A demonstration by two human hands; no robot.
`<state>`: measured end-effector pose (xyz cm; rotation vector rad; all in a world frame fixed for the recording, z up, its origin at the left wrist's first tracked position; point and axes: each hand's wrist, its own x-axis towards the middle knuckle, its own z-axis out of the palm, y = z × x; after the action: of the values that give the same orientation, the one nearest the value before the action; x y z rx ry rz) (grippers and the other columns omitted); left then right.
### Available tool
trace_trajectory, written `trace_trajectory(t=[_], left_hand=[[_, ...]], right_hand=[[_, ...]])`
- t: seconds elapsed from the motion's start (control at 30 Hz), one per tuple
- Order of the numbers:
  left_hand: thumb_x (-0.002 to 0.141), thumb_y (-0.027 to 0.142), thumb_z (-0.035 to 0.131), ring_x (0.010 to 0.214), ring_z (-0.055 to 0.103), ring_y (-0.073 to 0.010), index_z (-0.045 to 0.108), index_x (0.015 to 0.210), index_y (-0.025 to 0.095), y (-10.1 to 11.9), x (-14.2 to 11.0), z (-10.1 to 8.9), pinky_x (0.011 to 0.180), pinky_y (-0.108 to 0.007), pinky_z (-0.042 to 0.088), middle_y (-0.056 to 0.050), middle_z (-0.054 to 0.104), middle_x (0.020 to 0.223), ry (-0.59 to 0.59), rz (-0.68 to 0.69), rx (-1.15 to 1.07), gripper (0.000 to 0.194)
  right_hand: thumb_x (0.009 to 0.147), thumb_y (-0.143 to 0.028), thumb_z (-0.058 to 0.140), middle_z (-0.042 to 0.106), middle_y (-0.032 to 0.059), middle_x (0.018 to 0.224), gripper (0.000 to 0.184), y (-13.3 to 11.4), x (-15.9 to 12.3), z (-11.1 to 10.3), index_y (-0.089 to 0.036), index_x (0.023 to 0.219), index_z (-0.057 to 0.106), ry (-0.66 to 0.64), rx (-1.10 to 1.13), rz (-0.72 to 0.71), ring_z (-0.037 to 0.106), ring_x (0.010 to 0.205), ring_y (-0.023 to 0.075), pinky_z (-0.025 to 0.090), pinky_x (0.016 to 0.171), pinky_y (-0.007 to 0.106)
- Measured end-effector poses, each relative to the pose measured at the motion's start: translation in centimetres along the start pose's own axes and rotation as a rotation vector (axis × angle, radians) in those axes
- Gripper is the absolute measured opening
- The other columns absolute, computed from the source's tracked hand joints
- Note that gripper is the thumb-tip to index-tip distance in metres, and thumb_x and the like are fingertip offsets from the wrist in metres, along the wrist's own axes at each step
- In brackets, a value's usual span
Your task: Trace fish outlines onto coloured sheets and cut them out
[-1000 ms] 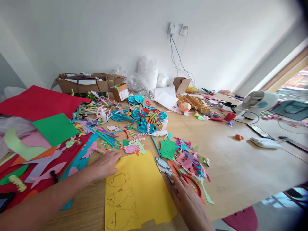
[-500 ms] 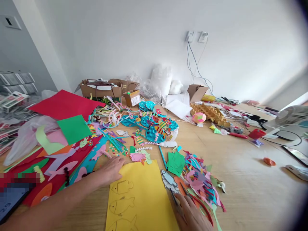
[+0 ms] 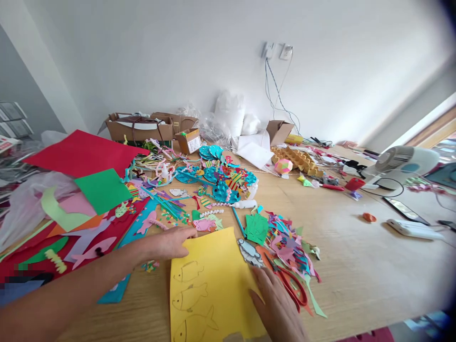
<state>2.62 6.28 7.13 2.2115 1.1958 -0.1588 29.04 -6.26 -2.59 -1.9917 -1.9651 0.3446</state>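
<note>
A yellow paper sheet (image 3: 221, 270) with several pencil-drawn fish down its left side is in front of me. My left hand (image 3: 174, 241) is closed on its top left corner. My right hand (image 3: 276, 301) rests at the sheet's right edge, thumb and fingers apart, holding nothing visible. Just right of it lie red-handled scissors (image 3: 290, 285), on and beside orange paper scraps. A light blue paper fish (image 3: 248, 248) on a grey piece lies above my right hand. Pink paper fish (image 3: 204, 225) sit beyond the sheet's top edge.
Colourful paper scraps (image 3: 294, 247) and a green paper piece (image 3: 257, 228) lie right of the sheet. Blue craft pieces (image 3: 226, 192) and glue bottles (image 3: 245, 204) are farther back. Red and green sheets (image 3: 103, 190) lie left. A fan (image 3: 402, 164) and phone (image 3: 406, 210) are at right.
The dark, slim tool by my right hand is no longer visible, and that hand has come over the sheet's edge. The yellow sheet is shifted and slightly turned. The view has swung right.
</note>
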Motion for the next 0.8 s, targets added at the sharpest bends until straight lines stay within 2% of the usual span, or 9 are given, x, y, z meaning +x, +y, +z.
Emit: trace_trajectory(t=[0.1,0.17,0.3,0.37,0.43,0.53,0.6,0.7,0.8], left_hand=[[0.068,0.011,0.043,0.087,0.059,-0.0203,0.058,0.091,0.023,1.7,-1.5,-1.9,0.068,-0.025,0.044,0.000,0.062,0.098,0.021,0.101,-0.013,0.031],[0.071,0.012,0.042,0.091,0.058,-0.0205,0.059,0.093,0.024,2.4,-2.4,-3.0,0.075,-0.027,0.043,0.000,0.063,0.099,0.073,0.198,-0.017,0.030],[0.077,0.016,0.043,0.093,0.057,-0.0196,0.058,0.094,0.024,2.7,-3.7,-5.2,0.082,-0.028,0.041,0.000,0.063,0.098,0.196,0.304,-0.063,0.024],[0.077,0.020,0.046,0.091,0.057,-0.0197,0.058,0.091,0.023,2.3,-4.2,-6.1,0.080,-0.029,0.042,0.001,0.063,0.096,0.252,0.289,-0.145,0.019],[0.076,0.025,0.051,0.087,0.059,-0.0192,0.056,0.093,0.023,1.5,-4.3,-6.6,0.074,-0.029,0.045,0.001,0.063,0.094,0.305,0.232,-0.361,0.019],[0.077,0.038,0.057,0.090,0.062,-0.0204,0.044,0.116,0.026,0.0,-4.4,-6.0,0.074,-0.032,0.049,-0.002,0.063,0.102,0.331,0.179,-0.875,0.043],[0.077,0.046,0.059,0.101,0.060,-0.0232,0.040,0.124,0.025,-1.0,-4.5,-4.9,0.083,-0.037,0.048,-0.006,0.063,0.112,0.259,0.200,-1.136,0.055],[0.075,0.045,0.065,0.106,0.059,-0.0266,0.053,0.117,0.019,-2.5,-4.6,-2.9,0.092,-0.040,0.045,-0.011,0.065,0.113,0.048,0.192,-1.311,0.051],[0.075,0.040,0.066,0.100,0.063,-0.0269,0.061,0.107,0.017,-3.9,-4.9,-2.3,0.091,-0.042,0.046,-0.009,0.069,0.106,0.021,0.116,-1.369,0.039]], right_hand=[[0.074,-0.022,0.051,0.055,0.0141,0.125,0.045,-0.4,1.0,0.0,-0.017,0.119,0.053,0.181,0.125,0.061,0.051,0.117,0.0278,0.044,0.093,0.041],[0.071,-0.026,0.055,0.055,0.0142,0.125,0.051,-0.9,1.9,-0.6,-0.017,0.121,0.050,0.184,0.289,0.132,0.051,0.116,0.0291,0.045,0.092,0.044],[0.073,-0.034,0.060,0.064,0.0101,0.113,0.039,-2.0,3.2,-2.2,-0.019,0.108,0.058,-0.022,0.851,0.112,0.059,0.105,0.0270,0.049,0.085,0.040],[0.074,-0.039,0.062,0.069,0.0092,0.102,0.031,-2.5,3.4,-2.7,-0.018,0.096,0.064,-0.171,1.091,0.134,0.063,0.096,0.0268,0.049,0.083,0.039],[0.073,-0.044,0.065,0.072,0.0082,0.093,0.030,-3.0,3.5,-3.0,-0.018,0.088,0.067,-0.243,1.219,0.203,0.066,0.088,0.0267,0.049,0.082,0.039],[0.069,-0.049,0.068,0.072,0.0070,0.088,0.036,-4.2,3.7,-3.0,-0.019,0.089,0.067,-0.235,1.355,0.289,0.067,0.081,0.0263,0.052,0.074,0.038],[0.067,-0.050,0.069,0.072,0.0070,0.087,0.039,-5.1,4.0,-3.1,-0.019,0.091,0.066,-0.257,1.410,0.327,0.068,0.078,0.0261,0.052,0.069,0.037],[0.066,-0.049,0.070,0.072,0.0067,0.083,0.040,-6.7,4.6,-3.2,-0.019,0.091,0.065,-0.329,1.426,0.342,0.068,0.074,0.0257,0.052,0.063,0.034],[0.069,-0.048,0.069,0.071,0.0054,0.079,0.039,-8.6,5.3,-3.3,-0.019,0.095,0.063,-0.359,1.420,0.292,0.067,0.070,0.0228,0.050,0.057,0.030]])
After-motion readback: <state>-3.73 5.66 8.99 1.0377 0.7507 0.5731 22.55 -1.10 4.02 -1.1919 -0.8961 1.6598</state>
